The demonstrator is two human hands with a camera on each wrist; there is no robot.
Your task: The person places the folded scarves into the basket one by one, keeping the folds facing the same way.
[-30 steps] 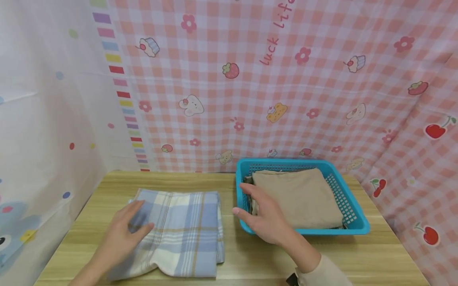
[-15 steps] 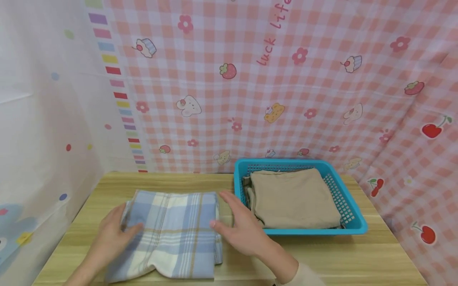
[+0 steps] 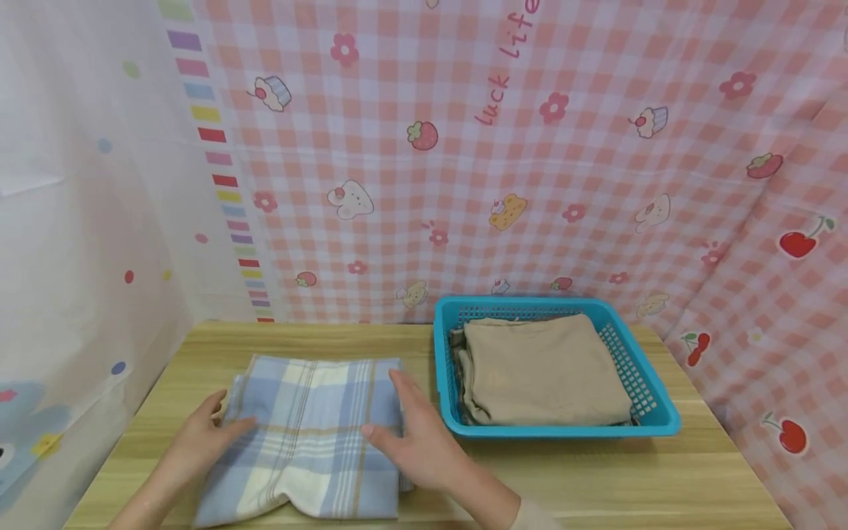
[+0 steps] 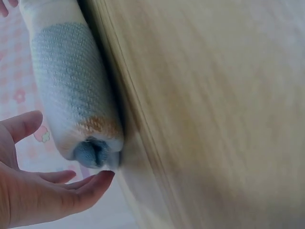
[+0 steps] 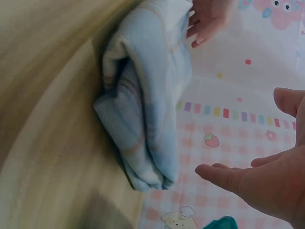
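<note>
A folded blue and white plaid cloth [image 3: 311, 434] lies on the wooden table, its near edge lifted in a small wrinkle. At its left side is my left hand [image 3: 199, 442], thumb stretched over the cloth. In the left wrist view the fingertips of this hand [image 4: 52, 191] reach the low folded edge, while the thumb stands apart from it. My right hand [image 3: 427, 445] spreads at the right side, thumb above the cloth's top. The right wrist view shows a gap between the right fingers [image 5: 224, 177] and the layered folds.
A blue plastic basket [image 3: 563, 430] stands on the right of the table [image 3: 596, 478], holding a folded beige cloth [image 3: 543, 372] over other fabric. A pink checked curtain [image 3: 424, 184] hangs behind the table, and a white dotted one [image 3: 99, 221] on the left.
My right hand has moved left from the basket to the plaid cloth's right side. My left hand has drawn back slightly left and down to the cloth's left edge.
</note>
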